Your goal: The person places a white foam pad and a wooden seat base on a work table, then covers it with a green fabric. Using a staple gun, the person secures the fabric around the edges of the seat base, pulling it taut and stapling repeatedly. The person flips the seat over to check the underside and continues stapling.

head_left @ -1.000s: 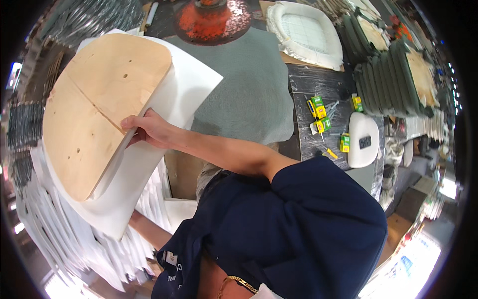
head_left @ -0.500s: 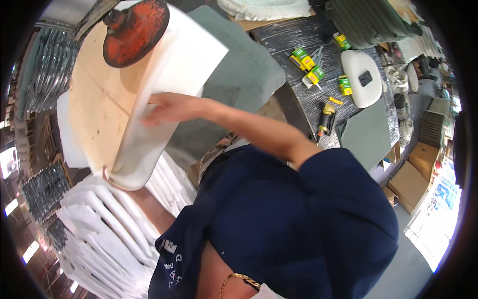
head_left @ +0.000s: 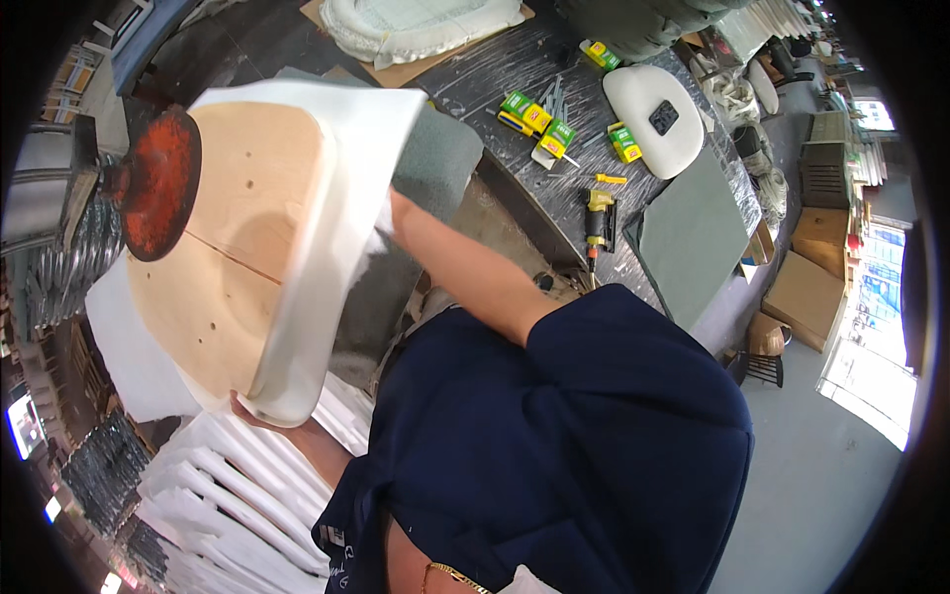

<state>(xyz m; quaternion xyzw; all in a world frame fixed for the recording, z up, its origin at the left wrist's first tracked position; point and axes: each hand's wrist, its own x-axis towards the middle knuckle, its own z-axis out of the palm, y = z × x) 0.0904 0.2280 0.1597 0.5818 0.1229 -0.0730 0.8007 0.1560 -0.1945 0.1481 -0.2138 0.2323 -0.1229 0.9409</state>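
A pale wooden seat board [head_left: 247, 188] with drilled holes and a split line across its middle is tilted up before me. White foam [head_left: 332, 238] wraps its near edge, and a loose white sheet sticks out at both sides. My left hand [head_left: 259, 416] is closed round the lower corner, its fingertips on the foam and wood edge. My right hand [head_left: 393, 210] reaches behind the white sheet at the right side, so its fingers are hidden. A worn red disc [head_left: 168, 183] on a dark shaft overlaps the board's upper left edge.
Right of the board, a plastic-wrapped table [head_left: 485, 94] carries green-yellow boxes [head_left: 539, 119], an air nail gun [head_left: 598, 223], a white padded panel [head_left: 643, 139] and green-grey sheets [head_left: 693, 238]. White foam pieces [head_left: 218, 495] are stacked at lower left. Cardboard boxes [head_left: 802, 297] stand far right.
My right hand has gone from the foam's near edge to behind the white sheet. In view, the red disc now sits farther left and lower, and more of the board's face shows.
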